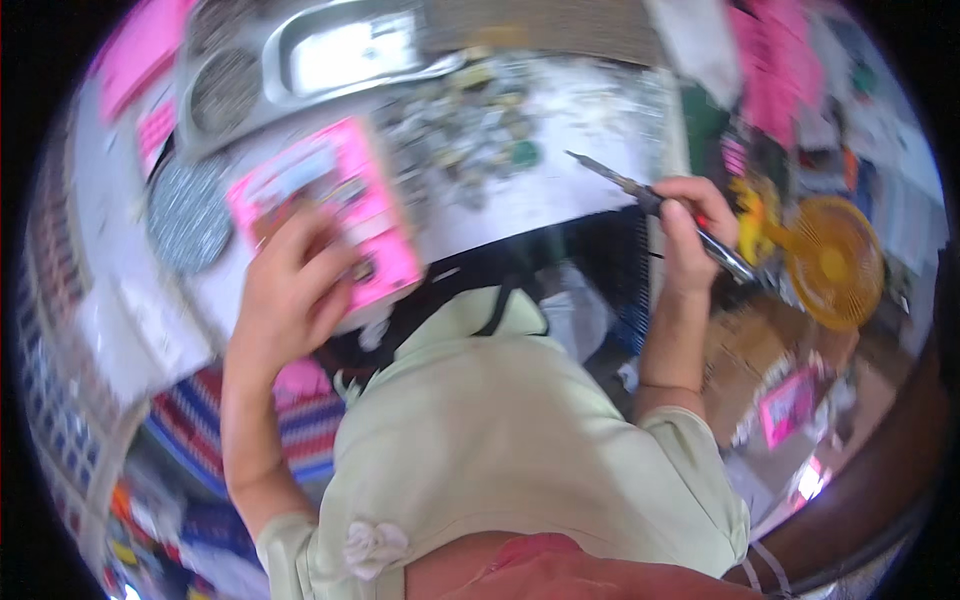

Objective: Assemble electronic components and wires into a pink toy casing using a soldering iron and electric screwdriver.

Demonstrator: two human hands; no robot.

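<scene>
With our right hand [695, 238] we grip a pen-shaped tool [640, 194] — fingers wrapped round its dark handle, the thin tip aimed up and left over the white tabletop [575, 190]. Our left hand [292, 288] bends its fingers over the pink case [392, 258], which lies on the left part of that tabletop, below the metal tray [268, 72]; blur hides the fingertips — we cannot tell whether they pinch anything.

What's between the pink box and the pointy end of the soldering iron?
In the head view, a pile of small parts, too blurry to name, lies between the pink box and the soldering iron.
</scene>
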